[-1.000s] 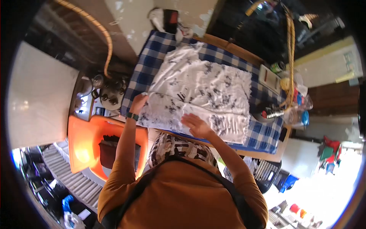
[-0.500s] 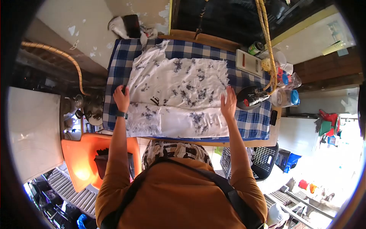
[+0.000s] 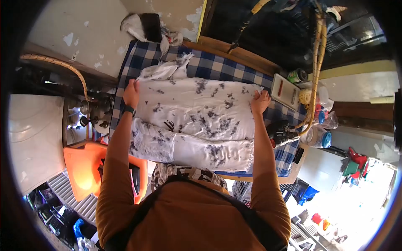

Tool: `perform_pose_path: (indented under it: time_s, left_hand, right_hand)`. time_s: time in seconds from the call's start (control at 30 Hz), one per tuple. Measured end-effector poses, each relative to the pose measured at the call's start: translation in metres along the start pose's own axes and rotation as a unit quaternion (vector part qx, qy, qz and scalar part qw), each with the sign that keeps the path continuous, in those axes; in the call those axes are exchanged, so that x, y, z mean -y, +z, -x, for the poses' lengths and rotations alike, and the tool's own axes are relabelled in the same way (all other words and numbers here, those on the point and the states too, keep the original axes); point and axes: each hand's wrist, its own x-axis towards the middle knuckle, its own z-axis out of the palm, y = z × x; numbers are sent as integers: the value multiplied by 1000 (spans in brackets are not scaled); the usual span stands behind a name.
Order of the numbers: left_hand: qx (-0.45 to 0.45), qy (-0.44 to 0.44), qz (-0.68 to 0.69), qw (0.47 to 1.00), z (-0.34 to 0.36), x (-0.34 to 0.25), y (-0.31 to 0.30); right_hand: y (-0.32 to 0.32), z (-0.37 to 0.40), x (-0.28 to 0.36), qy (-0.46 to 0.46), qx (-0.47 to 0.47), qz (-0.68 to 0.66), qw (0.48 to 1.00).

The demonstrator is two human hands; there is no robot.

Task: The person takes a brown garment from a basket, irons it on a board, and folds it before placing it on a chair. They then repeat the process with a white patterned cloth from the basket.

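Observation:
A white fringed scarf with dark blotchy marks lies spread on the blue-and-white checked cloth, a folded layer along its near side. Its far left part is bunched up. My left hand is at the scarf's far left edge, fingers closed on the fabric. At the far right corner, my right hand pinches the edge with curled fingers. To the right of that hand a black iron rests on the checked cloth, with a yellow braided cord leading up from it.
A pale tray with a red item, a green can and several plastic jars stand at the right. The yellow cord hangs beside them. An orange chair is at the lower left. A black phone-like object lies near the table's right edge.
Both hands have moved away from me along the scarf's sides, from lying on it to gripping its far edge. The far edge looks straighter. The camera view has shifted.

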Motion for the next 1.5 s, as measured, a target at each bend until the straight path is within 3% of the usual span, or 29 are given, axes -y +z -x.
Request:
perform_pose_path:
  time_s: [0.03, 0.1, 0.13, 0.17, 0.2, 0.27, 0.33, 0.4, 0.5, 0.53, 0.6, 0.67, 0.7, 0.73, 0.83, 0.93, 1.0, 1.03, 1.07, 1.13, 1.17, 1.2, 1.27, 1.3, 1.33, 1.4, 1.43, 1.47, 1.5]
  left_hand:
    - [51, -29, 55, 997, -6, -2, -2]
    - [27, 7, 140, 990, -25, -20, -4]
    - [91, 10, 91, 992, -38, -27, -6]
    - [153, 10, 40, 987, -52, -29, -7]
    - [195, 17, 72, 978, -67, -19, 8]
    - [233, 15, 97, 968, -74, -5, 13]
    - [299, -70, 340, 889, -84, -15, -7]
    - [279, -72, 369, 884, -73, -19, -53]
    - [282, -2, 364, 887, -35, -45, -147]
    - [307, -30, 394, 866, -20, -18, -153]
    - [297, -38, 393, 869, 22, -5, -185]
    - [324, -29, 361, 874, 58, 27, -188]
    - [311, -31, 355, 881, 78, 27, -190]
    - [310, -28, 355, 881, 95, 28, -187]
    - [277, -43, 307, 910, 133, 32, -173]
    - [254, -4, 309, 917, 151, 39, -165]
    - [274, 36, 217, 936, 161, 56, -158]
    - [234, 44, 212, 948, 173, 63, -147]
    - [229, 43, 212, 949, 179, 68, -139]
    - [332, -40, 158, 929, 188, 68, -131]
    - [299, -58, 113, 946, 186, 21, -153]
    - [295, -61, 111, 947, 190, 28, -144]
    - [32, 138, 210, 967, 197, 49, -111]
    - [151, -72, 413, 895, 204, 52, -114]
    - [145, -70, 409, 898, 199, 60, -119]
    - [326, -212, 607, 693, 181, 65, -134]
    - [312, -205, 541, 754, 171, 64, -132]
    - [306, -207, 542, 755, 163, 58, -125]
    - [150, -109, 371, 910, 154, 47, -112]
  right_hand:
    - [2, -7, -6, -8, 36, -31, 999]
    - [8, -17, -15, -30, 49, -87, 995]
    - [25, -22, -30, -15, 51, -127, 990]
    - [8, -29, -22, -12, 128, -117, 985]
    - [-11, -35, -11, -11, 205, -107, 973]
    - [-9, -38, -17, -59, 241, -168, 954]
    - [-29, -40, -16, -106, 215, -136, 961]
    - [-72, -32, -18, -139, 181, -92, 969]
    - [-168, 15, 11, -40, 167, -207, 963]
    - [-188, 34, 9, -30, 162, -199, 966]
    - [-218, 67, 2, -134, 124, -189, 965]
    - [-226, 105, -10, -106, 128, -202, 965]
    - [-227, 118, -14, -177, 115, -170, 963]
    - [-226, 131, -13, -190, 112, -201, 954]
    - [-212, 166, -23, -174, 132, -220, 951]
    - [-199, 188, -35, -163, 135, -213, 954]
    - [-196, 200, -41, -141, 146, -186, 961]
    - [-197, 202, -41, -144, 144, -187, 961]
    - [-199, 202, -35, -170, 145, -116, 968]
    - [-201, 206, -16, -219, 146, 26, 964]
    - [-196, 205, -3, -221, 131, 0, 966]
    - [-189, 205, 8, -194, 173, -56, 964]
    - [-166, 208, 29, -213, 142, -102, 961]
    - [-160, 211, 36, -213, 165, -79, 960]
    - [-157, 216, 40, -217, 162, -85, 959]
    - [-142, 228, 33, -210, 179, -3, 961]
    - [-137, 227, 28, -187, 217, -11, 958]
    - [-135, 222, 32, -193, 217, -13, 957]
    - [-137, 219, 36, -189, 188, -10, 964]
